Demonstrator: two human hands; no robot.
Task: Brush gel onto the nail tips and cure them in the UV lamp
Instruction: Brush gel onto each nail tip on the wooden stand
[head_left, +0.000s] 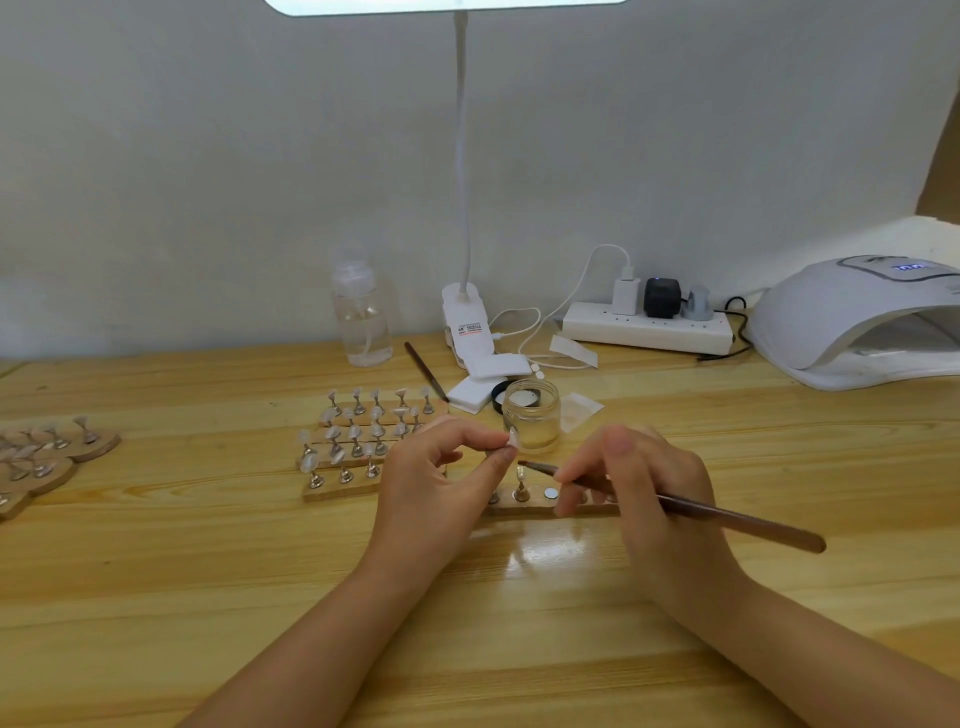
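Just in front of the glass jar (532, 420), left hand (441, 478) pinches nail tip (514, 440), right hand (639, 483) grips brush (670, 501); tip likely light, thin, slippery w/ gel—hold by edges.

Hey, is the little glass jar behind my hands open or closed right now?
Open. The glass jar stands upright with no lid on its mouth; a black lid lies on the table just behind it.

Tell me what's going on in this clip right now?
A person is doing gel work on nail tips. The left hand pinches one nail tip in its fingers, lifted off the strip. The right hand holds a brush, bristles near that tip. An open jar stands just behind. The UV lamp sits far right.
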